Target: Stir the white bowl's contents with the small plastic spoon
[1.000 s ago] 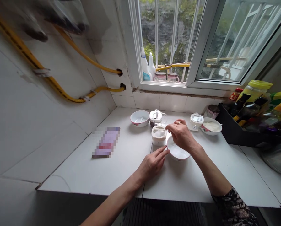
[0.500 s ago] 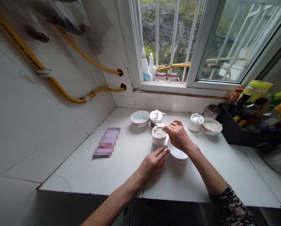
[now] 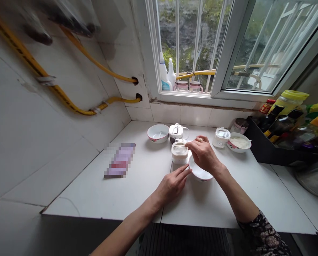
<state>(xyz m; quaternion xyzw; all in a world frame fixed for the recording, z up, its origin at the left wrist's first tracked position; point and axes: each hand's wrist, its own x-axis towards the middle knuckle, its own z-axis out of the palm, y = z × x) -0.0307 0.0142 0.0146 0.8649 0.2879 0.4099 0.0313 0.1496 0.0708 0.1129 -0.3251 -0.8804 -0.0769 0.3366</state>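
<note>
1. Right hand is poised above the white bowl, its fingers pinched together round a small spoon. The grip is closed on the handle; only a thin pale length of the spoon shows.
2. The spoon's long axis runs roughly level, from the fingertips out toward the person's left. Its far end sits over the open top of the white jar; whether it touches the contents cannot be told.
3. The jar stands upright on the worktop, just beside the bowl on its left-rear side. It is nearer the right hand than the left.
4. Left hand lies flat on the worktop, fingers extended and pointing toward the bowl's near-left rim, tips touching or just short of it. It holds nothing.
5. Behind stand a second lidded jar, a patterned bowl, and, well to the right, another jar beside a filled bowl.
</note>
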